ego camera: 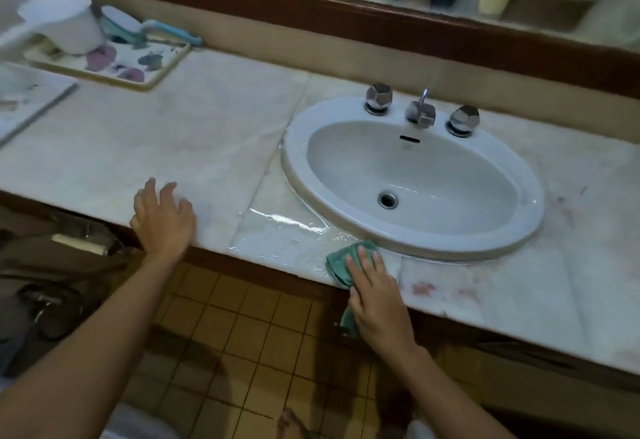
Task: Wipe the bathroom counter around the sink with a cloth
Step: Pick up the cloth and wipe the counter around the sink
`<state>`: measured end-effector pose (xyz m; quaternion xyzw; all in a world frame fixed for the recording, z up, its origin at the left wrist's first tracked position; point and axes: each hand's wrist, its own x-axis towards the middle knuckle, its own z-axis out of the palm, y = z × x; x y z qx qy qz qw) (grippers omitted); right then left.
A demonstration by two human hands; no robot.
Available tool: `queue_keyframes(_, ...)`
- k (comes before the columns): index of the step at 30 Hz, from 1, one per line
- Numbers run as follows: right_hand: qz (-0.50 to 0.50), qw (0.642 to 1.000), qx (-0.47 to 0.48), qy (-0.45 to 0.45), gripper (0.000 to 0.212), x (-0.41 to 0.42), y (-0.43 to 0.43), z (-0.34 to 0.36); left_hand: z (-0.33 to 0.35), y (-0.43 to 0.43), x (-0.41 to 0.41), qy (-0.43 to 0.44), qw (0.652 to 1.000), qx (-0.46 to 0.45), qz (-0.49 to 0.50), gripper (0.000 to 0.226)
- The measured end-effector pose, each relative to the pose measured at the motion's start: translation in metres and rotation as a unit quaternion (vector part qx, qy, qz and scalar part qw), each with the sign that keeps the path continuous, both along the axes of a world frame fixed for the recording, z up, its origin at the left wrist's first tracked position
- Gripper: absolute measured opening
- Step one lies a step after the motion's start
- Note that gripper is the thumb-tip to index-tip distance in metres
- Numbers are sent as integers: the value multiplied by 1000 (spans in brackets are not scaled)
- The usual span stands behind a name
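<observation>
The pale marble desk [207,120] runs from left to right, with a long stretch of bare, faintly veined stone between the left hand [162,217] and the oval sink [533,203]. The desk's front edge drops straight to a floor [242,334] of small ochre tiles. A shiny film of water [287,231] lies on the stone at the sink's near-left rim and reaches almost to the front edge. The sink is smooth white ceramic set into the stone, with a chrome tap [420,113] between two faceted chrome knobs at its back.

The green cloth [341,262], soft and crumpled, lies on the desk's front edge, just touching the sink's near rim. One end of it hangs over the edge. The right hand [375,303] lies flat on it, palm down, with its fingers [362,258] straight and close together, pressing the cloth down. The left hand rests at the front edge well to the left, wrist bent back and fingers spread and relaxed, holding nothing.

At the far left a flowered rectangular tray [104,71] carries a white plastic dipper [65,21] and a blue-handled brush [138,28].
</observation>
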<state>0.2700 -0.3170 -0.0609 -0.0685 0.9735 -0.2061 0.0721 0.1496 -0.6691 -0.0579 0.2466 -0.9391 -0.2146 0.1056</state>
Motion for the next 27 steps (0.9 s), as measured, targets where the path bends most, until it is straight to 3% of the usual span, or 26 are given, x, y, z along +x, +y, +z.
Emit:
queue_keyframes(4,7,1000,25,-14,64,-9,3,0,-7,-21,-25,5,999,13,29,33)
queue_keyframes(10,31,996,77,36,59,-54,-68,-1,-18,-22,-30,43,997,-10,63,27)
queue_keyframes(20,62,996,52,29,58,-188,-184,1,-26,-25,-31,82,993,8,85,37)
queue_keyframes(27,300,950,61,60,57,-132,-174,0,-26,-25,-30,88,992,13,89,38)
